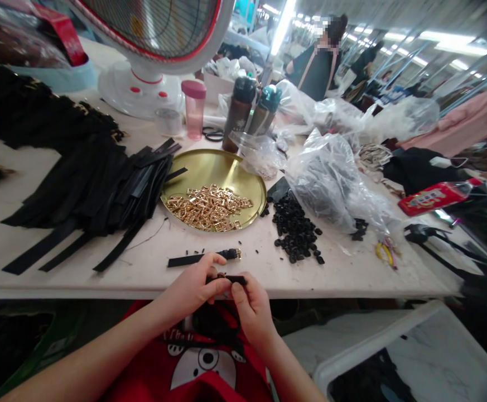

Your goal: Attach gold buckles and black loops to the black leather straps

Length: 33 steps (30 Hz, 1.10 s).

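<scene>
Both hands meet at the table's front edge over a short black strap (238,280) with a small gold-toned piece, probably a buckle, partly hidden by fingers. My left hand (203,282) pinches its left part. My right hand (254,307) grips the right end between thumb and fingers. Just beyond them lies another black strap (184,260) with a gold buckle (239,254) at its right end. Behind that, a round gold tray (251,201) bears a heap of gold buckles (210,207). To its right is a pile of small black loops (295,226).
Black straps (113,184) lie heaped at the left. A fan (143,84), a pink cup (193,109) and dark bottles (239,111) stand at the back. Clear plastic bags (327,178), a red packet (435,196) and yellow-handled snips (384,254) lie right. A person (321,70) is beyond.
</scene>
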Available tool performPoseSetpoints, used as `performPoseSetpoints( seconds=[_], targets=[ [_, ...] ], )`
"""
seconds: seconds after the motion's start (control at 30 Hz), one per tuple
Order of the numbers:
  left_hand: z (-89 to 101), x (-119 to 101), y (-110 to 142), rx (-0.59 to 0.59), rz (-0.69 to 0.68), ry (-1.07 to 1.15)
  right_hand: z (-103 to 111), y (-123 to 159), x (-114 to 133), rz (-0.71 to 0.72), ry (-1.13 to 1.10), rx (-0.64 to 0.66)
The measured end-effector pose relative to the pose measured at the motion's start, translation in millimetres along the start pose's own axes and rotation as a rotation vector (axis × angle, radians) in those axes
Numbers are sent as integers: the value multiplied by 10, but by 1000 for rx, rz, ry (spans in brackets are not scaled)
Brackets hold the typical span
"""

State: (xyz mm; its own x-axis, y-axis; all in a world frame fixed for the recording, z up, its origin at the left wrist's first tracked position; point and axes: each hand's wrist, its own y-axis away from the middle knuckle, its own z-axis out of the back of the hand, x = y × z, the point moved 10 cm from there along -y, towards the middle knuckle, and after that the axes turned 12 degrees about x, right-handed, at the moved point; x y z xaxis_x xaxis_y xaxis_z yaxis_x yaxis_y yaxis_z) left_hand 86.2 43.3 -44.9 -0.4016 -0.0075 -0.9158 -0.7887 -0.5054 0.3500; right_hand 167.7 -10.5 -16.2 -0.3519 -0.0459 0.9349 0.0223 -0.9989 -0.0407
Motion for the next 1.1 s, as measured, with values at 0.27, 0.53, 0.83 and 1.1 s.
performPoseSetpoints(
  seconds=[0.27, 0.53, 0.83, 1.1],
  targets=[
    [3, -250, 73, -27, -56, -312, 1738, -20, -267, -274, 816, -416],
    [-47, -266, 180, -11, -59, -312, 1941, -180, -614, -453, 1089, -251],
    [-87, -383, 247, -16, -90, -325, 1997, -148, -796, -411, 868, -332],
    [-59, -484, 286, -49, -132, -274, 1757, -69, -424, -233, 386, -348]
  ],
)
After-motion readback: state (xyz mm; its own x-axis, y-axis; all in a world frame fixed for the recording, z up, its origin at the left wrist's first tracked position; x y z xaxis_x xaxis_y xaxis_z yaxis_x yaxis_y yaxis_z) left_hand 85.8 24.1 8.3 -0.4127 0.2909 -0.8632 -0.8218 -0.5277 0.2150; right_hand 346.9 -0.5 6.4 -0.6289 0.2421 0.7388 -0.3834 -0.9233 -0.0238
